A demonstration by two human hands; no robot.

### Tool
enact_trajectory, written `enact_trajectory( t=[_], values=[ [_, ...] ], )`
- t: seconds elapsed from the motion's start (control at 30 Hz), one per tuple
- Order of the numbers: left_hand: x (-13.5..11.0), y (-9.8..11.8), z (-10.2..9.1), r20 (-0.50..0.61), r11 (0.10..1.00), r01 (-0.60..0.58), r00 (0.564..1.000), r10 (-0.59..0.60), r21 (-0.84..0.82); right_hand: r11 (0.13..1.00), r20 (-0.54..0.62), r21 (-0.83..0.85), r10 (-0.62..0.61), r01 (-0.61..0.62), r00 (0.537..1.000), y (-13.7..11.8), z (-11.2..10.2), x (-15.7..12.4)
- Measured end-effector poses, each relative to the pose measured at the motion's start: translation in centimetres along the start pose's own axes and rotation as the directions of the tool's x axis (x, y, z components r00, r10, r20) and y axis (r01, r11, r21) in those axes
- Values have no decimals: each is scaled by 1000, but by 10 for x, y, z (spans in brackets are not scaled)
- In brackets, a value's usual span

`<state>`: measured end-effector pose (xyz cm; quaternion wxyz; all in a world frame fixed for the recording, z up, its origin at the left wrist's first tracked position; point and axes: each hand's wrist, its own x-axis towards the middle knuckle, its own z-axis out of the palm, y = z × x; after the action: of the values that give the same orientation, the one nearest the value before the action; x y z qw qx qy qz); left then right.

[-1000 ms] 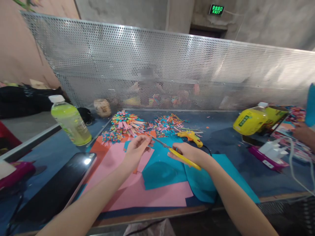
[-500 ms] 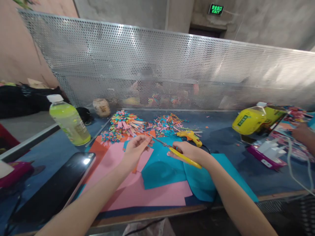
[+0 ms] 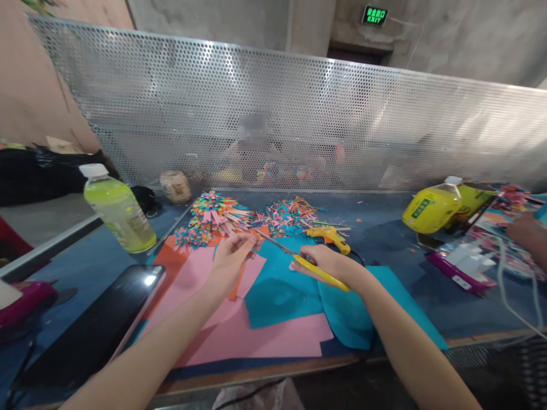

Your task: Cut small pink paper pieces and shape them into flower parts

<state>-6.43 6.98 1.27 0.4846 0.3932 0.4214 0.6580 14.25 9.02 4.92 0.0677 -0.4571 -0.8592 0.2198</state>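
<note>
Legible text: one sign. The exit sign (image 3: 375, 16), high on the concrete wall (image 3: 461, 40), carries two lines in lit green on a dark panel: Chinese characters 安全出口 above, the capitals "EXIT" below. Both lines are readable.

Marked but illegible items, all on the counter (image 3: 380, 233):

- Yellow bottle (image 3: 440, 210), right side: a green label (image 3: 421, 209) bearing pale characters, too small and soft to read.
- Bottle of yellow-green drink (image 3: 117, 210), left side: printing on the wrapper, blurred; wording and brand cannot be determined.
- Magenta block (image 3: 444, 269), right side: a small white sticker (image 3: 462, 283) with dark marks, too small to make out.
</note>
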Motion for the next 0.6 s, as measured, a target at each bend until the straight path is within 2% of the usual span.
enact_trajectory(
  t=[0.3, 0.47, 0.6],
  values=[
    [2, -2, -1, -4, 1000, 2, 1000, -2, 22, 999, 8, -13, 44, -44, 999, 8, 5, 6],
    [3, -2, -1, -22, 999, -12, 1000, 13, 45, 988, -91, -119, 88, -98, 992, 16, 6, 11],
    [0, -1, 0, -9, 991, -19, 1000, 20, 129, 987, -140, -92, 118, -132, 983, 23, 7, 13]
  ],
)
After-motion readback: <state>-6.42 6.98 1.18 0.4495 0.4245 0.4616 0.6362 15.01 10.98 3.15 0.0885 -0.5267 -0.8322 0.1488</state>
